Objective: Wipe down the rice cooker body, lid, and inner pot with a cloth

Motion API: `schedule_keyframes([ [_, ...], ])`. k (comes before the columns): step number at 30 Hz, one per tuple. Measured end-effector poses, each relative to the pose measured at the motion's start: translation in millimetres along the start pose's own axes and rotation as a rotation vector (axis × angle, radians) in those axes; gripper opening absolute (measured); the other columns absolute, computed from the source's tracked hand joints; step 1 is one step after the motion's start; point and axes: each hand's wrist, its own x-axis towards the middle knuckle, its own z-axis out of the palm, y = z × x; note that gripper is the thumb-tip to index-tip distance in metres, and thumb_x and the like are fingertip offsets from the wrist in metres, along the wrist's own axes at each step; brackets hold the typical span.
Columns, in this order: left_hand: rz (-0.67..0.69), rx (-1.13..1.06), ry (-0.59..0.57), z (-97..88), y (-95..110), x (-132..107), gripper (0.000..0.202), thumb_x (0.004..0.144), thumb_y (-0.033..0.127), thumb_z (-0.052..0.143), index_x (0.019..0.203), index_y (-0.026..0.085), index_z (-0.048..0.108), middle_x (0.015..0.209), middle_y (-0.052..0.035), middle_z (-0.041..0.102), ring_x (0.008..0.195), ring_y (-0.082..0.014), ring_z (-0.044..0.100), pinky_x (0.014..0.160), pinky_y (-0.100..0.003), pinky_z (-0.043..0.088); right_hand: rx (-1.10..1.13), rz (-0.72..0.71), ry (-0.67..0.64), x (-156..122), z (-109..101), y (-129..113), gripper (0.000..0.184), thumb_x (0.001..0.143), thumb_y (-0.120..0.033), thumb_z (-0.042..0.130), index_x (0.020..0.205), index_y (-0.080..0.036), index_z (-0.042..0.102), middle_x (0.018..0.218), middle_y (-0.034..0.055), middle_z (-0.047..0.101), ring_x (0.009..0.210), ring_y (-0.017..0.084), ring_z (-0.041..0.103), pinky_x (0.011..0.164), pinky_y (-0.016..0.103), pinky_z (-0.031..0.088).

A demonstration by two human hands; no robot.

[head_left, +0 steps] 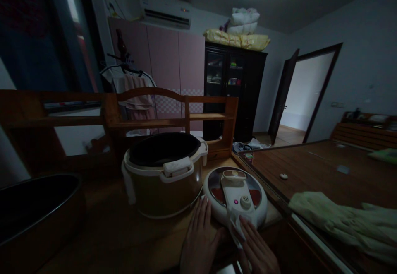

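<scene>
A rice cooker lid [262, 212], white-rimmed with a see-through window, a knob and a handle, lies on the wooden desk [124, 241]. My right hand [257, 245] presses a white tissue [237, 228] against the lid's near edge. Beside the lid's left rim is my left hand [200, 228], its fingers stretched out flat. A small white edge shows at its fingertips; I cannot tell what it is. The rice cooker body [167, 191], lidless with a dark interior, stands just beyond my left hand.
A dark-inside pot [40, 212] sits at the left. Wooden shelving [170, 123] rises behind the cooker. To the right, a wooden bed board [310, 166] carries pale green cloth [341, 224] and a small white object [283, 176]. An open door [283, 96] stands at the back.
</scene>
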Motion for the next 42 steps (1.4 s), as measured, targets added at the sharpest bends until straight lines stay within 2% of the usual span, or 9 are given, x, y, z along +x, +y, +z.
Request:
schedule_keyframes([
  [4, 0.002, 0.038, -0.015, -3.8, 2.0, 1.8, 0.074, 0.093, 0.037, 0.054, 0.155, 0.015, 0.019, 0.158, -0.0125, 0.031, 0.144, -0.0266, 0.033, 0.111, -0.044, 0.045, -0.058, -0.069, 0.033, -33.4, -5.4, 12.2, 0.042, 0.083, -0.012, 0.053, 0.125, -0.01, 0.063, 0.13, 0.0136, 0.064, 0.127, 0.026, 0.055, 0.107, 0.035, 0.048],
  [8, -0.003, 0.063, -0.005, -5.9, 5.1, 2.3, 0.073, 0.093, 0.035, 0.053, 0.155, 0.015, 0.02, 0.158, -0.0129, 0.031, 0.143, -0.0267, 0.034, 0.11, -0.042, 0.047, -0.064, 0.002, 0.094, -50.6, -11.4, 23.5, 0.049, 0.088, -0.015, 0.049, 0.137, -0.013, 0.055, 0.137, 0.0102, 0.058, 0.129, 0.023, 0.053, 0.11, 0.032, 0.044],
  [15, -0.027, 0.031, -0.025, -3.8, 5.7, 1.2, 0.072, 0.093, 0.024, 0.05, 0.156, 0.016, 0.015, 0.161, -0.0113, 0.025, 0.146, -0.0258, 0.028, 0.113, -0.044, 0.043, 0.023, 0.12, -0.048, -18.5, 4.7, 5.1, 0.055, 0.089, -0.012, 0.046, 0.143, -0.014, 0.047, 0.152, 0.0097, 0.042, 0.144, 0.028, 0.031, 0.114, 0.044, 0.039],
  [23, -0.004, 0.09, -0.063, -5.7, 6.4, 2.2, 0.066, 0.095, 0.025, 0.049, 0.154, 0.013, 0.021, 0.161, -0.0103, 0.023, 0.148, -0.0242, 0.022, 0.116, -0.043, 0.04, 0.023, 0.015, -0.137, -20.9, 0.6, -4.7, 0.053, 0.084, -0.01, 0.049, 0.137, -0.01, 0.053, 0.15, 0.0155, 0.043, 0.139, 0.031, 0.041, 0.108, 0.048, 0.047],
  [30, -0.015, 0.076, -0.084, -8.7, 7.2, 3.1, 0.067, 0.095, 0.025, 0.048, 0.155, 0.013, 0.019, 0.163, -0.0094, 0.019, 0.149, -0.0229, 0.019, 0.117, -0.042, 0.038, 0.062, -0.034, -0.145, -76.1, -11.8, 19.2, 0.051, 0.085, -0.012, 0.051, 0.136, -0.01, 0.055, 0.143, 0.0153, 0.052, 0.135, 0.033, 0.046, 0.106, 0.048, 0.049],
  [32, -0.017, 0.062, -0.078, -8.4, 6.6, 3.3, 0.068, 0.095, 0.025, 0.048, 0.155, 0.014, 0.018, 0.162, -0.0099, 0.02, 0.149, -0.0235, 0.02, 0.116, -0.043, 0.039, 0.039, 0.043, -0.11, -100.7, -13.1, 30.8, 0.051, 0.087, -0.014, 0.051, 0.138, -0.016, 0.054, 0.144, 0.0096, 0.052, 0.136, 0.03, 0.044, 0.109, 0.043, 0.046],
  [36, -0.021, 0.05, -0.058, -7.2, 5.6, 2.3, 0.069, 0.096, 0.027, 0.048, 0.156, 0.015, 0.016, 0.162, -0.011, 0.022, 0.148, -0.0241, 0.023, 0.116, -0.043, 0.039, 0.004, 0.563, -0.047, -113.3, -20.9, 58.7, 0.051, 0.098, -0.026, 0.04, 0.148, -0.017, 0.041, 0.152, 0.0072, 0.042, 0.14, 0.028, 0.039, 0.115, 0.043, 0.037],
  [39, -0.027, 0.05, -0.064, -7.4, 5.7, 1.9, 0.069, 0.096, 0.031, 0.05, 0.155, 0.015, 0.018, 0.162, -0.0117, 0.021, 0.148, -0.0245, 0.022, 0.117, -0.044, 0.036, 0.087, 0.806, 0.036, -71.7, -30.3, 76.8, 0.047, 0.1, -0.037, 0.039, 0.142, -0.02, 0.05, 0.143, 0.0067, 0.054, 0.132, 0.028, 0.051, 0.111, 0.044, 0.042],
  [42, -0.027, 0.047, -0.068, -8.9, 6.3, 2.1, 0.069, 0.096, 0.032, 0.051, 0.155, 0.015, 0.019, 0.162, -0.0118, 0.021, 0.148, -0.0255, 0.021, 0.118, -0.045, 0.034, 0.281, 0.824, 0.001, -5.7, -32.8, 83.5, 0.044, 0.1, -0.042, 0.04, 0.133, -0.021, 0.06, 0.13, 0.0069, 0.065, 0.118, 0.027, 0.062, 0.101, 0.04, 0.049],
])
